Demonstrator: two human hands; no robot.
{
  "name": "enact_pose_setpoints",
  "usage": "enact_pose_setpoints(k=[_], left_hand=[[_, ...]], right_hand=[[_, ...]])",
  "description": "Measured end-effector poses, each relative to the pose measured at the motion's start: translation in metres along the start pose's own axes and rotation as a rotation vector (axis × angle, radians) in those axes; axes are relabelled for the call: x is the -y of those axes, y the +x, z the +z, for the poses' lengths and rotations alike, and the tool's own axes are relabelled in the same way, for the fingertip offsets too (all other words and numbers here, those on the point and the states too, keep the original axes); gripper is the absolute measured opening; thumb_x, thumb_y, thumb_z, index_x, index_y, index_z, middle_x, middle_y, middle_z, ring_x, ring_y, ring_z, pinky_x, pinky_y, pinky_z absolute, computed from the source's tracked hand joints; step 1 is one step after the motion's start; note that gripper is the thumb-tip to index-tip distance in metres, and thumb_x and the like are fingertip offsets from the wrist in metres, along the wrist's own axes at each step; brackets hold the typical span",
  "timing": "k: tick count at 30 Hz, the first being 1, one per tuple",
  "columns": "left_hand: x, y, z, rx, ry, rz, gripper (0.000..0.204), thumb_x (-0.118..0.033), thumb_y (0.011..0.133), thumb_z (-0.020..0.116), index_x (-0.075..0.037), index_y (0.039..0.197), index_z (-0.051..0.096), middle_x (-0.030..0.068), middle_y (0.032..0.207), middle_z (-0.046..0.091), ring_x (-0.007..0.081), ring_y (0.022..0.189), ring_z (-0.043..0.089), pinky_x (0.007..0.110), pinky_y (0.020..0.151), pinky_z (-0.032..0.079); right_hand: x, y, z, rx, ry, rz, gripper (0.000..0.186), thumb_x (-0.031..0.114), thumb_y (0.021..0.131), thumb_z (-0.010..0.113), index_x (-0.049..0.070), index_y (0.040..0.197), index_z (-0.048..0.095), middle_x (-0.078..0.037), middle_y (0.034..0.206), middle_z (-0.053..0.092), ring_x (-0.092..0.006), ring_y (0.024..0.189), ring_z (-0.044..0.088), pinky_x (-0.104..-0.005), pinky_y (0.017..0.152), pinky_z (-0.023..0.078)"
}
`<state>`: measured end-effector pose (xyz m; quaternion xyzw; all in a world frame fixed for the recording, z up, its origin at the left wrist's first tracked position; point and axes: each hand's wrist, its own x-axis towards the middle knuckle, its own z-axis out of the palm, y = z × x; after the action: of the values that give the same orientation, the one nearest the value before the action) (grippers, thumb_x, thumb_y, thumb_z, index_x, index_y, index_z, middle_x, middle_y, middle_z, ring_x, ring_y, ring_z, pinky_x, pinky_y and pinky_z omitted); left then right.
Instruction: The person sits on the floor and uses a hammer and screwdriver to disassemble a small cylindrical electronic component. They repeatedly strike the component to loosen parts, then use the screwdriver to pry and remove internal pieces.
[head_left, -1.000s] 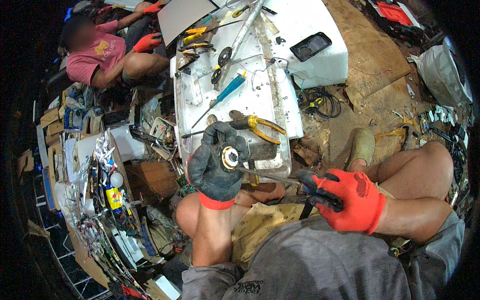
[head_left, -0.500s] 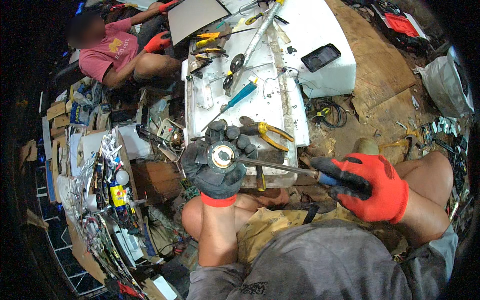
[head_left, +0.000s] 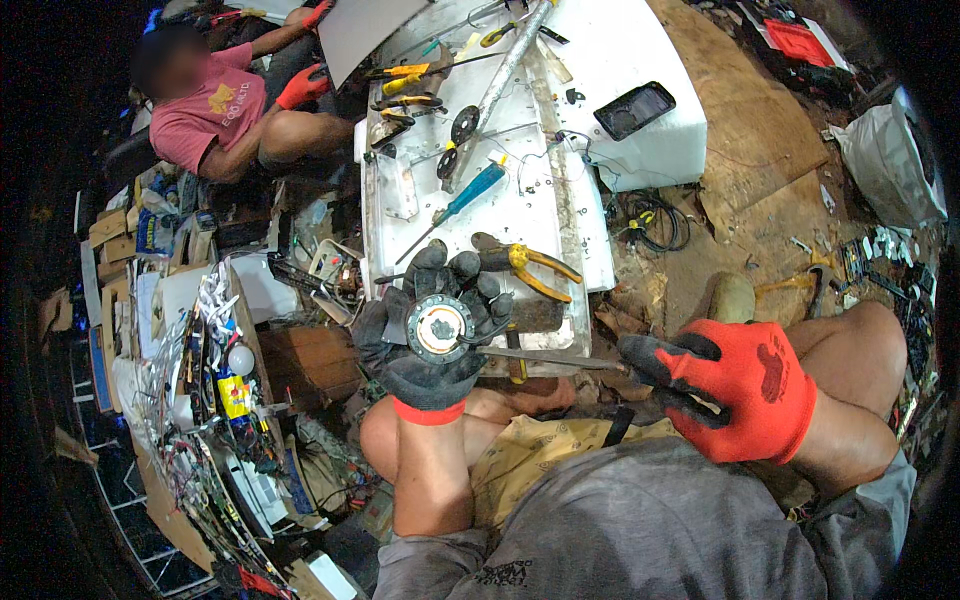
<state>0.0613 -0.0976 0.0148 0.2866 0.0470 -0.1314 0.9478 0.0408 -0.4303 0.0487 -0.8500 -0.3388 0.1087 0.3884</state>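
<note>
On the palm of my left hand (head_left: 428, 385), in a black and red glove, lies a round part (head_left: 440, 328) with a dark metal rim and a pale centre. The black fingers curl around it. My right hand (head_left: 738, 390), gloved in red with black fingers, is closed around a screwdriver (head_left: 560, 358); its handle is hidden in the grip. The long blade points left, its tip beside the lower right rim of the round part. Just beyond my left hand, yellow-handled pliers (head_left: 540, 270) and a blue-handled screwdriver (head_left: 472, 193) lie on the white work surface.
A black handheld device (head_left: 635, 110) lies on a white block. More yellow-handled tools (head_left: 408, 85) rest further back. Far left, a co-worker in a pink shirt (head_left: 215, 115) holds a grey panel (head_left: 365, 35). Scrap heaps (head_left: 225, 350) fill the left; a white sack (head_left: 890, 160) stands right.
The screwdriver tip has shifted from the middle of the round part to its lower right edge. My right hand has dropped slightly and turned. The co-worker's panel has moved left.
</note>
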Motion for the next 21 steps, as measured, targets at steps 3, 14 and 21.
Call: enact_pose_setpoints(k=[3,14,21], left_hand=[[-0.0001,-0.0006,0.0013,-0.019,0.016,0.004,0.071,-0.056,0.084,0.06,-0.01,0.137,0.053,0.0211,0.136,0.052,0.0435,0.12,0.052,0.06,0.101,0.042],[-0.0065,-0.0009,0.0009,0.078,-0.011,-0.104,0.081,-0.061,0.084,0.058,-0.011,0.147,0.044,0.023,0.152,0.038,0.0493,0.135,0.041,0.069,0.107,0.032],[0.0026,0.002,0.0103,0.08,-0.098,-0.107,0.084,-0.058,0.089,0.044,0.001,0.148,0.037,0.0269,0.152,0.035,0.0508,0.135,0.039,0.068,0.112,0.025]], right_hand=[[0.0034,0.0024,0.0022,-0.019,-0.03,-0.007,0.044,0.023,0.073,0.073,0.014,0.116,0.067,-0.009,0.085,0.062,-0.0299,0.069,0.063,-0.042,0.056,0.05],[0.0019,0.0017,-0.0037,-0.041,-0.137,-0.03,0.05,0.025,0.068,0.076,0.017,0.116,0.067,-0.011,0.094,0.063,-0.0305,0.07,0.065,-0.0424,0.056,0.051],[0.002,-0.0046,0.0017,-0.071,-0.214,-0.06,0.053,0.026,0.066,0.076,0.018,0.118,0.067,-0.013,0.098,0.062,-0.0309,0.072,0.065,-0.0429,0.058,0.051]])
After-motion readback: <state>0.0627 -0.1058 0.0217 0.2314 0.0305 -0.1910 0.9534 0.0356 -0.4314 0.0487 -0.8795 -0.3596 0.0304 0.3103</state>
